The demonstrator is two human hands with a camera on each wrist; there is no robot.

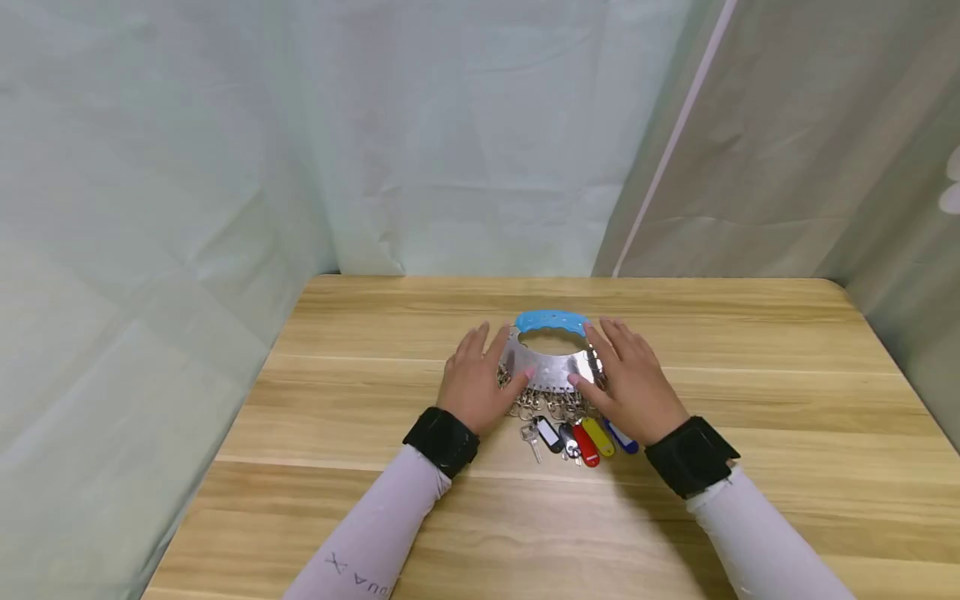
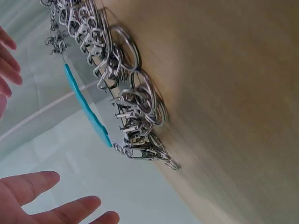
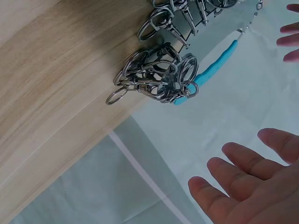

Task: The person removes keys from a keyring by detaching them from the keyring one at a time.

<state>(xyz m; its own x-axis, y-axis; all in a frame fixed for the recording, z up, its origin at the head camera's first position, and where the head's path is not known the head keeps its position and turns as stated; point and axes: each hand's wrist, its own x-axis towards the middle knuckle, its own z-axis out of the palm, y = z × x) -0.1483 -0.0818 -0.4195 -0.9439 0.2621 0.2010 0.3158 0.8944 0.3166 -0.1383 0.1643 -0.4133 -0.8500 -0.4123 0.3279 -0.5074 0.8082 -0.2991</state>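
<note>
A metal key holder plate [image 1: 553,371] with a light-blue grip [image 1: 551,318] lies on the table between my hands. Many small clips and split rings [image 2: 135,93] hang along its curved edge, bunched in the right wrist view too. My left hand [image 1: 474,385] hovers at the plate's left side, fingers spread. On the other side is my right hand [image 1: 639,390], its fingers also extended, the index tip by the end of the grip. Both wrist views show the hands apart from the plate. Below the clips lie a key [image 1: 533,442] and red [image 1: 586,446], yellow [image 1: 598,437], blue [image 1: 622,436] and black [image 1: 549,435] key tags.
The wood-grain table [image 1: 337,425] extends on both sides of the holder and toward me. Pale curtains [image 1: 480,142] hang behind its far edge and along the sides. Each wrist wears a black band [image 1: 442,442].
</note>
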